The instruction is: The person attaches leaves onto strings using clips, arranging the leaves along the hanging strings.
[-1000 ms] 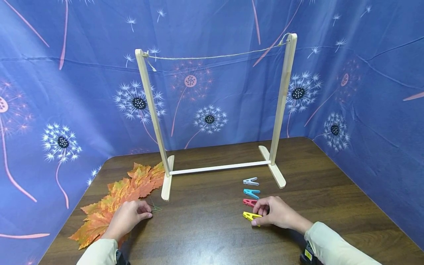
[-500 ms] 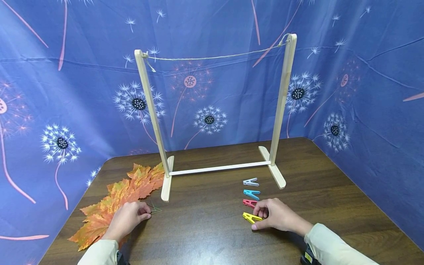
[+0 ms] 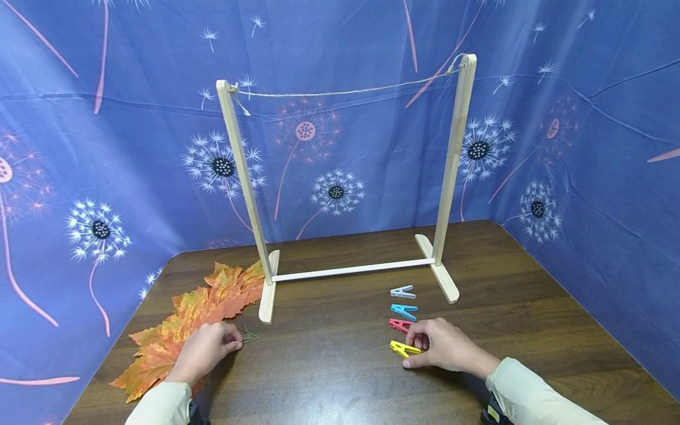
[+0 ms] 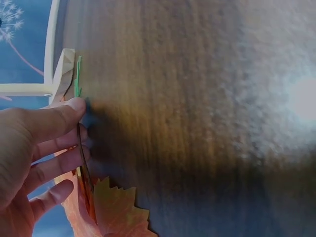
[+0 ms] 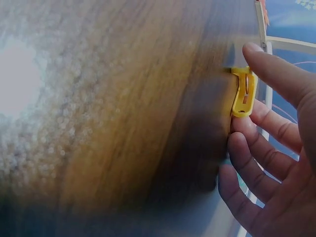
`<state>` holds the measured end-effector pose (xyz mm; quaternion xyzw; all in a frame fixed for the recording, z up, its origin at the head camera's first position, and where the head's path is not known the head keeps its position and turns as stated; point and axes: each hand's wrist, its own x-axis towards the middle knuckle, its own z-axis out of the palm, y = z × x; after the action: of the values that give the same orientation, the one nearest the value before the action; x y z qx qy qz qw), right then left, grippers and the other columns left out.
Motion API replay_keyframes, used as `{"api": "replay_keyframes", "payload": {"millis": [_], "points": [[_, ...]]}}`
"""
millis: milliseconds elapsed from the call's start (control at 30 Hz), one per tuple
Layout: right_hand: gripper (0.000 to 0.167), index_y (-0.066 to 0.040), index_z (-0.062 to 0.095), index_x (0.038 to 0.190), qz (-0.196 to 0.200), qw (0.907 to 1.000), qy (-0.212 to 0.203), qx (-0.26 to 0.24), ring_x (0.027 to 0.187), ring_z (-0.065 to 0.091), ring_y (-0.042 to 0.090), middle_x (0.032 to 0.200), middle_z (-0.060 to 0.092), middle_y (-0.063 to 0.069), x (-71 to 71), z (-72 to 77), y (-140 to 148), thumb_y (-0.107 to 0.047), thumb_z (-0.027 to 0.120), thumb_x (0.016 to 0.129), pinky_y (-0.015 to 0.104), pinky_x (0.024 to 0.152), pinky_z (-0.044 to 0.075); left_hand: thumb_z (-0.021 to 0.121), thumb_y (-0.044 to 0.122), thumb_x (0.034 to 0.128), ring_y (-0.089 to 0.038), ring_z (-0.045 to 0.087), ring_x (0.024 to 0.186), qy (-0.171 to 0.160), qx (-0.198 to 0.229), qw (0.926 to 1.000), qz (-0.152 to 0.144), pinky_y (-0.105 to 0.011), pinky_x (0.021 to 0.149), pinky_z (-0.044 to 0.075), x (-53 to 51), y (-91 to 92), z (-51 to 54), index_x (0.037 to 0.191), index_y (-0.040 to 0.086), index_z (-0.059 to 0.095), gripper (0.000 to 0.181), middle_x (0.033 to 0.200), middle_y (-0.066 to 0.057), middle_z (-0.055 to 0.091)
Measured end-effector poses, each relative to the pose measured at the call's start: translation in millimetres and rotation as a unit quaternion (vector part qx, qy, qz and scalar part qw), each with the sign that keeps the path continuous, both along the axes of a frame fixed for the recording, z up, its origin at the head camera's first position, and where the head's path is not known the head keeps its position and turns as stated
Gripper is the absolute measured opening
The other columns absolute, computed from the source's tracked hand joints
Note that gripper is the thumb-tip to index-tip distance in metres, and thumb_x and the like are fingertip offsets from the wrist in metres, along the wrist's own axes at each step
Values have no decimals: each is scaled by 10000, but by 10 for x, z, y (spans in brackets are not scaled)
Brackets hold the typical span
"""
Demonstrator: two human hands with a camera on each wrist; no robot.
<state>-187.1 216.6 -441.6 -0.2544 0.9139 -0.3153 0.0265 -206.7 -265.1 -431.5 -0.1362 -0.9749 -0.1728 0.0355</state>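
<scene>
Backdrop (image 3: 361, 29): blue fabric with white and pink dandelions, filling the upper part of the head view and coming down both sides.
Tabletop (image 3: 329, 330): dark brown wood grain, bright glare patch at the bottom middle.
Wooden rack (image 3: 454, 159): middle of the frame, two pale posts on flat feet, joined low down by a thin bar.
Twine (image 3: 340, 92): tied between the post tops, sagging a little.
Leaves (image 3: 186, 319): orange-yellow pile running down the lower left, upper end right at the rack's left foot.
Left hand (image 3: 204, 351): lower left, over the leaves, pinching their thin stems (image 4: 78, 79); green ends poke out past my thumb.
Right hand (image 3: 448, 343): lower right, thumb and fingers curved around the yellow clothespin (image 3: 399, 347); can't tell how hard I'm squeezing, tbh.
Other pins: red clothespin (image 3: 398, 325) just above the yellow one, partly behind my fingers, then blue clothespin (image 3: 399, 308), then grey clothespin (image 3: 399, 292), near the rack's right foot.
Sleeves (image 3: 536, 389): pale, coming in from the bottom edge.
</scene>
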Motion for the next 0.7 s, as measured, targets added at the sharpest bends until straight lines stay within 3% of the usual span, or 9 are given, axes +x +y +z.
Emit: {"api": "replay_keyframes", "payload": {"millis": [500, 700], "points": [[218, -191, 677, 817, 236, 9992, -236, -238, 649, 493, -1, 711, 551, -117, -30, 35, 14, -272, 878, 793, 222, 571, 427, 798, 87, 858, -17, 609, 676, -121, 138, 9995, -248, -347, 647, 503, -39, -18, 52, 793, 219, 704, 175, 735, 140, 681], [140, -177, 697, 844, 409, 9972, -346, -521, 650, 516, -7, 709, 558, -138, -55, 76, 36, -221, 829, 840, 223, 569, 452, 789, 88, 865, 8, 572, 660, -102, 153, 9982, -578, -308, 615, 486, -80, -18, 93, 809, 197, 728, 136, 747, 131, 688]]}}
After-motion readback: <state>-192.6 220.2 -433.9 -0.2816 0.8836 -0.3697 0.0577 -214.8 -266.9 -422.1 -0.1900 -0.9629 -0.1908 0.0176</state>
